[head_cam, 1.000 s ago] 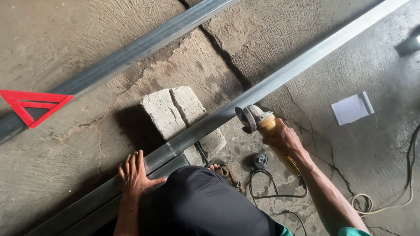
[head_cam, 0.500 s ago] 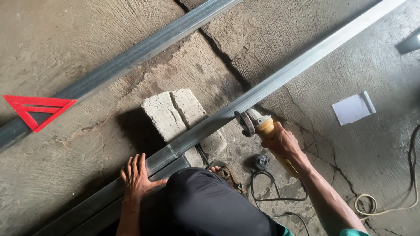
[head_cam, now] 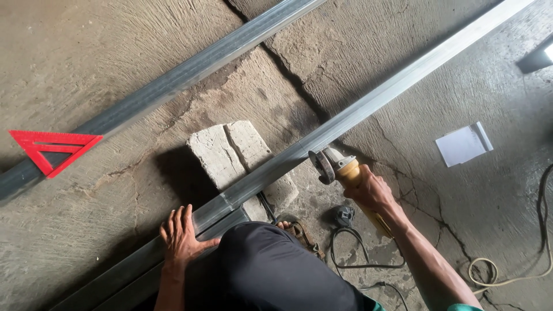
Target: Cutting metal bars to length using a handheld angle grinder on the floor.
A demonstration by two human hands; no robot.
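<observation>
My angle grinder [head_cam: 340, 170], yellow-bodied with a grey disc, lies tilted in my right hand [head_cam: 371, 193], its disc seemingly touching the long grey steel tube [head_cam: 368, 106]. That tube runs diagonally from near left to far right, resting on a pale stone block [head_cam: 230, 152].

The angle grinder [head_cam: 345, 171] has a yellow body, silver-grey head and dark disc. Beside it runs a dull grey steel tube [head_cam: 368, 106]; a pale grey cracked block [head_cam: 236, 152] lies beneath. Far left of the grinder, a bright red triangular square [head_cam: 55, 148].
</observation>
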